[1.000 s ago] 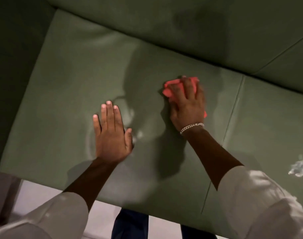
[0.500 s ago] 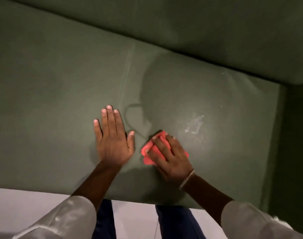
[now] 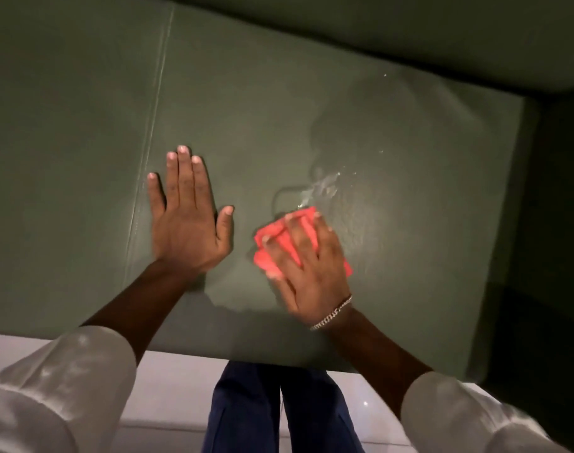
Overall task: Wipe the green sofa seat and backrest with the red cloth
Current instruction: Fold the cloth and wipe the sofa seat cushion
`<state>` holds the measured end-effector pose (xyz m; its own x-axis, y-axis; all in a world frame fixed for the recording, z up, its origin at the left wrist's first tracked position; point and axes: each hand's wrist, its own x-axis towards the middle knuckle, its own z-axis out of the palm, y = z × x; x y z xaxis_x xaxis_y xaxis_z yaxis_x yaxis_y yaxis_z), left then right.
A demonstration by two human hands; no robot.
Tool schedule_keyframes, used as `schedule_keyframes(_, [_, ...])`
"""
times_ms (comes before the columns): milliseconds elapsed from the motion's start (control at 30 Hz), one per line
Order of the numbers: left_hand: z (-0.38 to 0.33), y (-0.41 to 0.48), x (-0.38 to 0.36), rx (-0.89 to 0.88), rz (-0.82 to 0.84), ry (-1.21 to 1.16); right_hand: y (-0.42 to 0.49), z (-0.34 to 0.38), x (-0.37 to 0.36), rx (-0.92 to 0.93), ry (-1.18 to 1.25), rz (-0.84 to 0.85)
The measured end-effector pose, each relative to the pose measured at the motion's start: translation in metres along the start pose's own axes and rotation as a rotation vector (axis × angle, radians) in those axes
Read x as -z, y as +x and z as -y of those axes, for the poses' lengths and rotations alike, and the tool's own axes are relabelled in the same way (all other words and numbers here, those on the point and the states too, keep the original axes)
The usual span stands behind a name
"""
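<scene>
The green sofa seat (image 3: pixel 410 178) fills most of the view, with its backrest (image 3: pixel 410 37) along the top. My right hand (image 3: pixel 312 266) presses the folded red cloth (image 3: pixel 262 259) flat onto the right seat cushion, near the front edge. A wet, shiny smear (image 3: pixel 321 188) lies on the seat just beyond the cloth. My left hand (image 3: pixel 189 214) rests flat on the seat with fingers together, left of the cloth and beside the seam (image 3: pixel 148 152) between cushions.
The dark sofa armrest (image 3: pixel 553 223) rises at the right end of the seat. Pale floor (image 3: pixel 181 387) shows below the seat's front edge, with my legs in dark blue trousers (image 3: pixel 279 410) standing against it.
The view has shifted right along the sofa, from the left cushion to the right one. My right hand has slid the cloth toward the front edge and then toward the wet smear.
</scene>
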<state>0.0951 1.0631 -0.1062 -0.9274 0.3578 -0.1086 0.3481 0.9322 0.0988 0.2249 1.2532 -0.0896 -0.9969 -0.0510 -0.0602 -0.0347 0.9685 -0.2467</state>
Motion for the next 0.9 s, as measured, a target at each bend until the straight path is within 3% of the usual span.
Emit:
schedule_keyframes(33, [0.0,-0.001,0.001,0.0,-0.01,-0.004,-0.003,-0.007,0.002,0.065,-0.043,0.015])
schedule_keyframes(67, [-0.001,-0.001,0.001,0.0,-0.019,-0.004,0.0,-0.018,0.006,0.017,-0.067,0.0])
schedule_keyframes(167, [-0.002,-0.001,0.003,0.006,-0.018,0.004,0.031,-0.056,0.02,-0.402,-0.075,-0.132])
schedule_keyframes(233, [-0.003,-0.001,0.002,0.011,-0.017,-0.003,0.058,-0.064,0.026,-0.561,-0.022,-0.184])
schedule_keyframes(267, [-0.004,-0.002,0.003,0.009,-0.015,-0.003,0.066,-0.058,0.024,-0.527,-0.01,-0.176])
schedule_keyframes(367, [0.001,-0.002,0.007,-0.022,-0.021,-0.022,0.045,-0.03,0.009,-0.042,-0.077,-0.035])
schedule_keyframes(433, [0.008,-0.003,0.009,-0.052,-0.01,-0.058,0.022,-0.038,0.013,0.13,-0.119,0.018])
schedule_keyframes(500, [0.016,-0.002,0.01,-0.066,0.003,-0.066,0.031,-0.064,0.022,-0.055,-0.126,-0.044])
schedule_keyframes(600, [0.019,0.007,0.007,-0.06,-0.024,-0.051,0.08,-0.083,0.032,-0.557,-0.038,-0.136])
schedule_keyframes(633, [0.018,0.013,0.006,-0.039,-0.035,-0.051,0.087,-0.073,0.03,-0.553,-0.036,-0.135])
schedule_keyframes(733, [0.018,0.028,0.011,0.025,-0.021,-0.071,0.048,-0.037,0.014,-0.095,-0.099,0.008])
schedule_keyframes(767, [0.018,0.029,0.014,0.028,-0.01,-0.071,0.028,-0.036,0.014,-0.026,-0.105,0.033])
schedule_keyframes(800, [0.019,0.03,0.017,0.018,-0.001,-0.064,0.017,-0.043,0.018,-0.054,-0.105,0.038])
schedule_keyframes(900, [0.023,0.033,0.017,-0.034,-0.008,-0.03,0.042,-0.079,0.033,-0.398,-0.086,-0.011])
